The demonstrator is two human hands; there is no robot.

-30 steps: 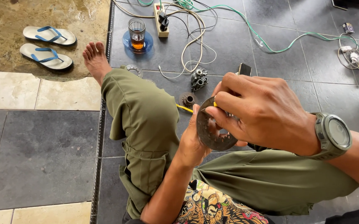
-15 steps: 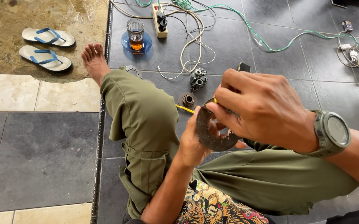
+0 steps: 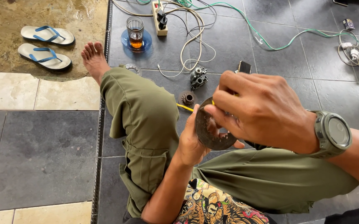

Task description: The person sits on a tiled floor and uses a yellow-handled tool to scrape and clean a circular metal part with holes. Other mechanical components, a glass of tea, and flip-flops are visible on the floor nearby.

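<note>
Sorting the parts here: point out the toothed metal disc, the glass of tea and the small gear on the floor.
toothed metal disc (image 3: 212, 139), head view, lower rim.
glass of tea (image 3: 136, 33), head view, side wall.
small gear (image 3: 187, 98), head view, centre hub.

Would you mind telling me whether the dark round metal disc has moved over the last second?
No. The dark round metal disc keeps its place below the small gear on the grey tiles; only the camera shifted slightly.

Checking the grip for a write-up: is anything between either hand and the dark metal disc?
Nothing visible. The left hand holds the toothed metal disc directly from behind, and the right hand rests against its front, pinching a thin yellow tool. The contact spot under the fingers is hidden.
</note>
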